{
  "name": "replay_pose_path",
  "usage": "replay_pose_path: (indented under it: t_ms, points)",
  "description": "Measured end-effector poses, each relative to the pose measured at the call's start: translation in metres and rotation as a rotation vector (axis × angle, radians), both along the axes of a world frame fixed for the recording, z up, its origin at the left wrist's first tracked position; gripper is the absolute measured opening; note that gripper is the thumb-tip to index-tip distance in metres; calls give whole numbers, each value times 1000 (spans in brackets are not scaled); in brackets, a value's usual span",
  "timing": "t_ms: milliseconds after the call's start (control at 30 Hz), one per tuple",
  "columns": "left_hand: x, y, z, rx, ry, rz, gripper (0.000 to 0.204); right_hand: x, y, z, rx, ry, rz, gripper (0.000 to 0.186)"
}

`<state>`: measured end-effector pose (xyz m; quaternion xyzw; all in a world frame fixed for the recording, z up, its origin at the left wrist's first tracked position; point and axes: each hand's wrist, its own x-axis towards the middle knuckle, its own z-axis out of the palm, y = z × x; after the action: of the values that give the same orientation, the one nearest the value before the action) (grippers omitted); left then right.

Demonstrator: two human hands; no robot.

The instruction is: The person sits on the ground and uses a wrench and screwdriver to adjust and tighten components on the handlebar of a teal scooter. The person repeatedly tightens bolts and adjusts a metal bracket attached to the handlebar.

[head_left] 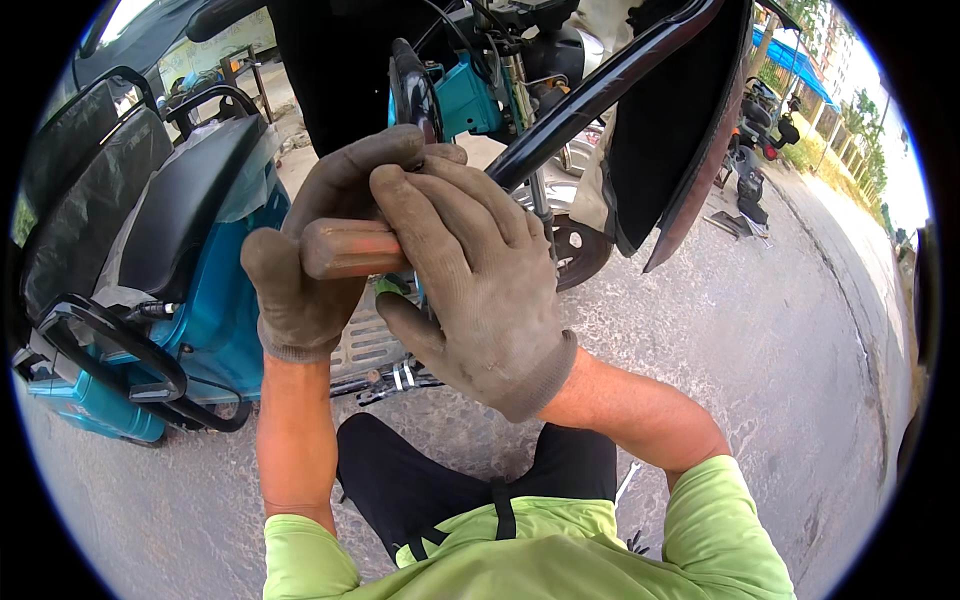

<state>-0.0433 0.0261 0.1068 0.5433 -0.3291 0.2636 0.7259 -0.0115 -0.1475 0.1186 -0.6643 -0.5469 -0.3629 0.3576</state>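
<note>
My left hand (315,245), in a grey-brown work glove, curls behind a worn orange-brown tool handle (345,250), with its thumb at the handle's end; what its fingers grip is hidden. My right hand (480,280), gloved alike, lies across it with bent fingers over the handle, whose far part is hidden beneath. Just beyond my hands are a black tubular frame bar (595,95), a turquoise metal part (465,100) and a metal fork tube (540,210). A slotted footboard (360,350) shows below them.
A turquoise vehicle body with black seats (180,210) and curved rails stands left. A dark hanging panel (670,140) and a wheel (580,250) are at upper right. Farther right are a parked scooter (760,120) and scattered metal parts (735,225); a wrench (628,478) lies by my knee.
</note>
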Motion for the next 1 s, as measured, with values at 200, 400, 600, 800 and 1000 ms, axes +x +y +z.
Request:
replay_pose_path:
  t_ms: [200,400,600,800,1000]
  points:
    - [-33,-3,20,327,-143,309,73,-9,-17,-24,0,133,70,88]
    - [-44,-16,17,270,-181,299,29,-4,-47,-56,226,994,262,61]
    - [-47,-16,10,288,-118,457,38,-4,-30,-60,228,1682,750,42]
    - [-68,-17,-52,52,63,687,37,15,-48,-18,-156,1596,507,37]
    - [-62,-99,-172,-145,643,371,48,20,-53,-1,-282,1548,411,40]
